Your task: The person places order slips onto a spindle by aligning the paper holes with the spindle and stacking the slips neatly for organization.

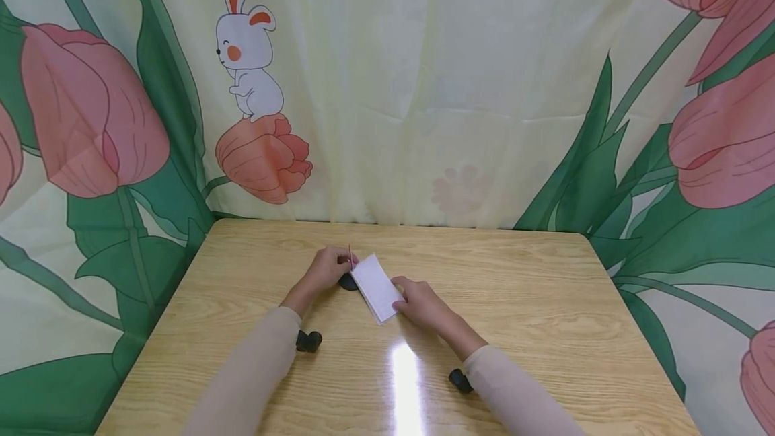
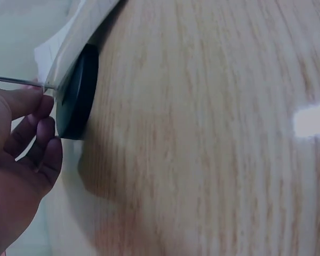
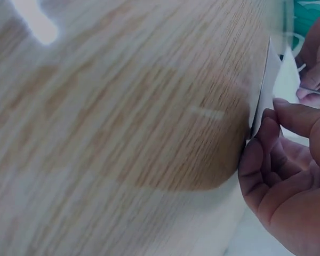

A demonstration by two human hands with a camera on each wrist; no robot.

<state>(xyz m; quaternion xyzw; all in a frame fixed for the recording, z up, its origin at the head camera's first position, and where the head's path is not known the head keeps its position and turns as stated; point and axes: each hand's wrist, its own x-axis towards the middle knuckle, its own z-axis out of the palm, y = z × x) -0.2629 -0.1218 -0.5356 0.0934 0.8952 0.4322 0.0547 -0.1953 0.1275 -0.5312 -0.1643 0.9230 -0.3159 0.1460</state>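
Note:
A small stack of white paper slips is held slantwise over a paper spike, which has a round black base and a thin upright rod. At the stack's far left corner, my left hand pinches the paper right beside the rod. In the left wrist view the rod meets the paper's corner, above the black base. My right hand grips the stack's right edge between thumb and fingers. The right wrist view shows the paper edge in that pinch; some fingers are hidden.
The wooden table reaches back to a curtain printed with tulips and a rabbit. Black wrist straps show at both sleeves. A bright light reflection lies on the tabletop.

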